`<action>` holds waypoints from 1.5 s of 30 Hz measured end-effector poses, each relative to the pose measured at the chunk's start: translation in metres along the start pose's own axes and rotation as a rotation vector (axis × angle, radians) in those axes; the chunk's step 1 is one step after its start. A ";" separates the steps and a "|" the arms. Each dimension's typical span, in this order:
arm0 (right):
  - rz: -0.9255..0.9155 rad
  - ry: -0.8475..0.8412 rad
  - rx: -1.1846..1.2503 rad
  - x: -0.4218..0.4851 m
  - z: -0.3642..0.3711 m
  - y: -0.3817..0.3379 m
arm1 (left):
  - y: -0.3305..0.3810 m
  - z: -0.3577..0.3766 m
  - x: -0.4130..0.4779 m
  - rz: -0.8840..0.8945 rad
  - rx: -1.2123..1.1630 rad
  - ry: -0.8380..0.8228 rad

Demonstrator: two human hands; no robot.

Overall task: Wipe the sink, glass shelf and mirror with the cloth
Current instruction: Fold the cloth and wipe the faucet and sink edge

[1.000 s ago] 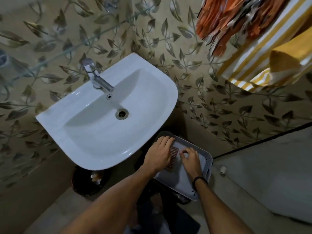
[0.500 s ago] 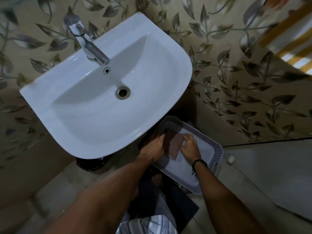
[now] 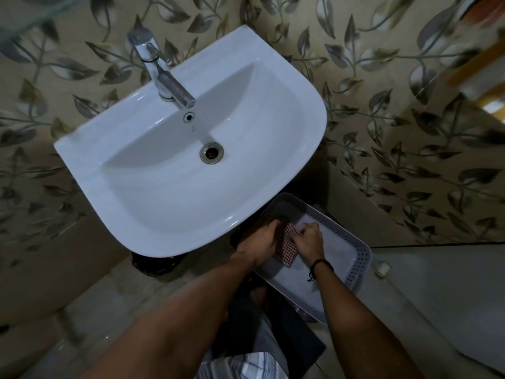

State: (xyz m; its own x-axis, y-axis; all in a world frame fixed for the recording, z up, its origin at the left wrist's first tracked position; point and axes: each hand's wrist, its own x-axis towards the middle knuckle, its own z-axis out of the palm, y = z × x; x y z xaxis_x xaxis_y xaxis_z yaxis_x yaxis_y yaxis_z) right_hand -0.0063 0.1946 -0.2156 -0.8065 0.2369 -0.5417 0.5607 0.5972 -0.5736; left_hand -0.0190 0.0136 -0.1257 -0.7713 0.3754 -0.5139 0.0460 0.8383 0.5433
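Note:
A white wall-hung sink [image 3: 164, 192] fills the middle of the view, with a chrome tap [image 3: 164, 75] at its back and a metal drain [image 3: 211, 152] in the bowl. Below its right front edge stands a white perforated basket [image 3: 355, 258]. Over the basket I hold a small red-and-white checked cloth [image 3: 285, 246] between both hands. My left hand [image 3: 259, 239] grips its left side and my right hand [image 3: 308, 239] pinches its right side. The glass shelf and the mirror are out of view.
Leaf-patterned tiles [image 3: 396, 119] cover both walls in the corner behind the sink. A dark round bin [image 3: 153, 265] sits on the floor under the sink's front. A striped towel edge [image 3: 483, 64] shows at the far right. A white surface [image 3: 451, 296] lies at lower right.
Both hands have gathered the cloth up from the basket floor and now hold it bunched between them. The head has tilted down, so the hanging towels have slipped out of view.

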 end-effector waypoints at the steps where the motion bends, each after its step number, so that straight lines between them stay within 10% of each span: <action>1: -0.010 -0.014 0.079 -0.010 -0.006 -0.004 | 0.003 -0.002 -0.003 0.015 0.004 0.013; 9: -0.356 -0.132 0.170 -0.111 -0.090 -0.046 | 0.017 -0.010 -0.034 0.349 0.092 0.082; 20: -0.463 0.002 0.517 -0.156 -0.144 -0.130 | 0.062 -0.102 -0.106 0.192 -0.473 0.310; 34: -0.569 -0.187 0.374 -0.143 -0.052 -0.277 | -0.059 -0.220 -0.166 0.029 -1.121 0.586; 45: -0.530 -0.062 0.292 -0.145 0.015 -0.370 | -0.144 -0.279 -0.145 -0.065 -0.967 0.766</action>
State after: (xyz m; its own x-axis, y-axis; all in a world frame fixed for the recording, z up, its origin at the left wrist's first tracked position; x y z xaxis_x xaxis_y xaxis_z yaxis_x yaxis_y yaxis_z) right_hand -0.0939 -0.0723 0.0667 -0.9824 -0.0860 -0.1658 0.1208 0.3841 -0.9154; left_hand -0.0909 -0.2719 0.0553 -0.9425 -0.2572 -0.2134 -0.2427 0.0878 0.9661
